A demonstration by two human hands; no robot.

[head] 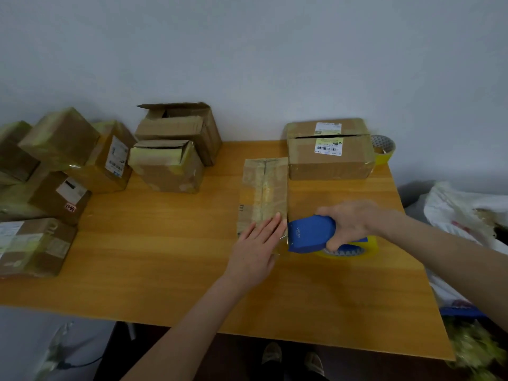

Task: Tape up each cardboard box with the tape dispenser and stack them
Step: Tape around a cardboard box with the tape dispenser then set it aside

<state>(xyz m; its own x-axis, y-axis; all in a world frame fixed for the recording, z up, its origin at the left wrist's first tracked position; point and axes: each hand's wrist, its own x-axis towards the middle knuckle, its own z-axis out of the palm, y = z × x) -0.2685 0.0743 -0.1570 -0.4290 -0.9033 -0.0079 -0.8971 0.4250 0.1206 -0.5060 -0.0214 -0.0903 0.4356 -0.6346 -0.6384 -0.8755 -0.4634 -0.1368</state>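
While the left hand lies flat, fingers straight, on the near end of the long, narrow, tape-covered cardboard box, the right hand grips the blue plastic tape dispenser with its yellow roll, just beside that box's near right corner on the orange wooden table. Behind stands a wider labelled cardboard box; taped brown boxes crowd the table's left side.

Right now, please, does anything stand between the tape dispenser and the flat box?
Nothing visible: the right hand holds the tape dispenser at the flat box's near right corner, beside the left hand.
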